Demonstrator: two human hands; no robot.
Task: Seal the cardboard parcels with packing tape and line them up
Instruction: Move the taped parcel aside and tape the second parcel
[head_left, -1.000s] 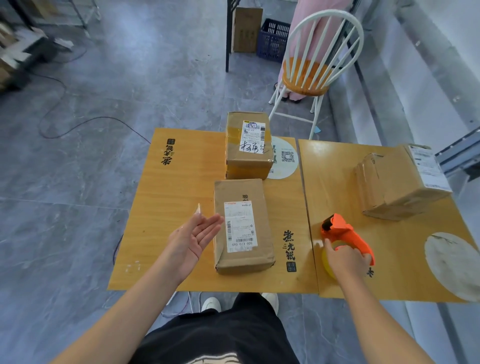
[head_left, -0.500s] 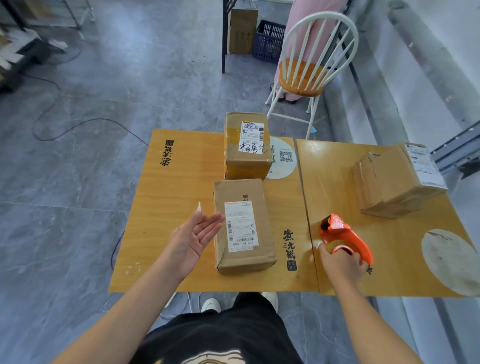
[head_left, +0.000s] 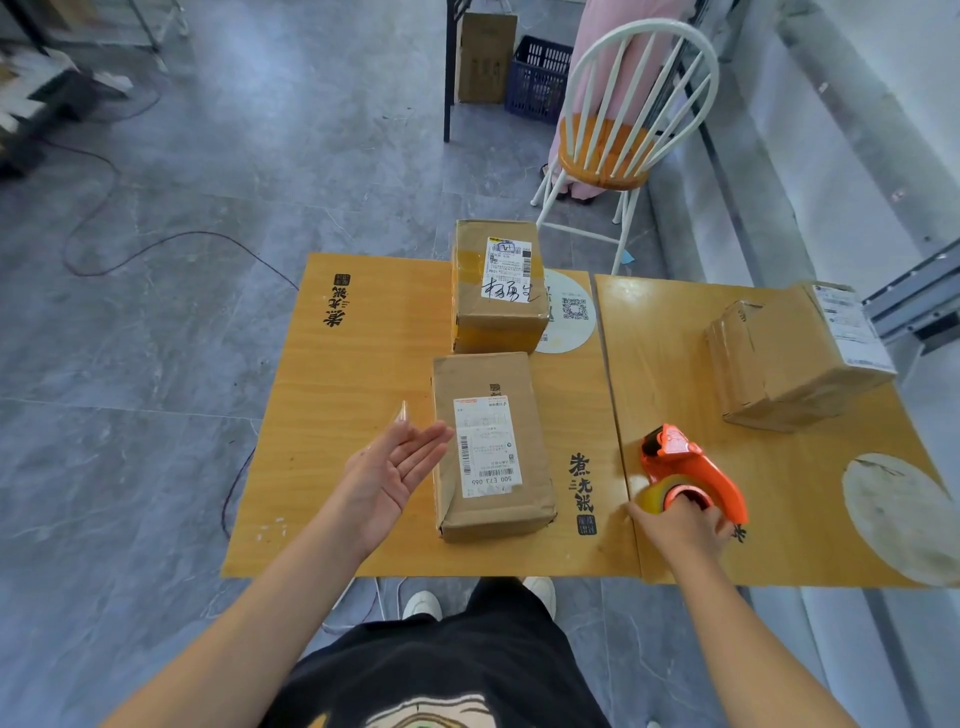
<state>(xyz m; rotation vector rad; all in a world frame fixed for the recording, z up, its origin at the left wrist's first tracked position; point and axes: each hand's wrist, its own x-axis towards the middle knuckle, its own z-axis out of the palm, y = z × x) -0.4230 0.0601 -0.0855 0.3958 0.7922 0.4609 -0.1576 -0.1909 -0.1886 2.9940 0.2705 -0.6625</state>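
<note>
Left hand (head_left: 395, 467) flat, palm up, nothing gripped, at 9 o'clock of near box (head_left: 488, 447); dispenser (head_left: 685, 462) at 3 o'clock, gripped by right hand (head_left: 680, 530); near box best steadied by left hand, tape drawn straight along seam.

bright even daylight, soft shadows, edges warped
</note>
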